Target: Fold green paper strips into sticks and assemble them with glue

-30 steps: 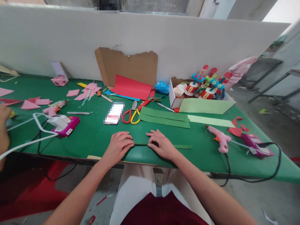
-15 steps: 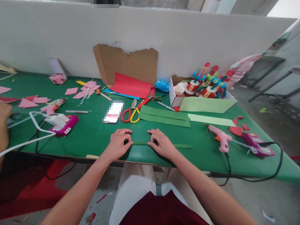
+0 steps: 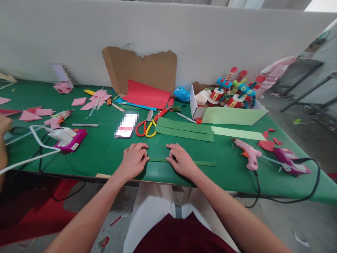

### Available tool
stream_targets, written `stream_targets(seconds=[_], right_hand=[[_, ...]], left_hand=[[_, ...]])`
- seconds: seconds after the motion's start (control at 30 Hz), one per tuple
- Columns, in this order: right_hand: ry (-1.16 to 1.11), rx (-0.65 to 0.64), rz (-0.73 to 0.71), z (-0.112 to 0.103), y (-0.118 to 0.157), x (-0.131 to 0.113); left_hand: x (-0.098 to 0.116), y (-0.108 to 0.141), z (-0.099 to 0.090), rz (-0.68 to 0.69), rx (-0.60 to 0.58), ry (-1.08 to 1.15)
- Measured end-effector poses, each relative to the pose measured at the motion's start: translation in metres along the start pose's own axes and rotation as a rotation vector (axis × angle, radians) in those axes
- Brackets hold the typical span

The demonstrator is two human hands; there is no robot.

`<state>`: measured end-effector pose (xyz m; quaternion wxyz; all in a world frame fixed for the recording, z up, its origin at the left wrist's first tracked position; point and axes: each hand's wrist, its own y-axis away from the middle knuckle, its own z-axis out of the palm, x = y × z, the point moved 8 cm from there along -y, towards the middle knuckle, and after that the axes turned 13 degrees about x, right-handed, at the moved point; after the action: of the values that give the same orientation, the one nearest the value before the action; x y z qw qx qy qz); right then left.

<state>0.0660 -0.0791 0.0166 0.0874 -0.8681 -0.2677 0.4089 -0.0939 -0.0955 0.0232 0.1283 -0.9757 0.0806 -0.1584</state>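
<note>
I've got the left hand (image 3: 133, 160) half-curled, fingertips at the thin green strip (image 3: 206, 163) lying on the table (image 3: 105, 153), right hand (image 3: 181, 161) likewise farther along; can't tell if either pinches. Uneven finger pressure could skew or crease it.

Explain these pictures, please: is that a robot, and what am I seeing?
There is no robot here, just a person's two bare hands. One camera worn on that person's head, looking forward and down, took every picture. The left hand and right hand are at a narrow green strip lying on the green table; whether they grip or merely press it is hard to tell. Beyond are wider green strips and a white box of colourful figures; to the right lies a pink glue gun. At far left is another person's arm.
</note>
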Motion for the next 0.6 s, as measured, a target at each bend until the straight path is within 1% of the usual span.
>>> stream_targets(seconds=[0.37,0.6], right_hand=[[0.015,0.002,-0.009,0.0005,-0.0001,-0.0002],[0.003,0.011,-0.022,0.0015,0.0011,0.0003]], left_hand=[[-0.0009,-0.004,0.0024,0.022,-0.063,-0.013],[-0.0056,-0.0066,0.0047,-0.029,-0.087,-0.013]])
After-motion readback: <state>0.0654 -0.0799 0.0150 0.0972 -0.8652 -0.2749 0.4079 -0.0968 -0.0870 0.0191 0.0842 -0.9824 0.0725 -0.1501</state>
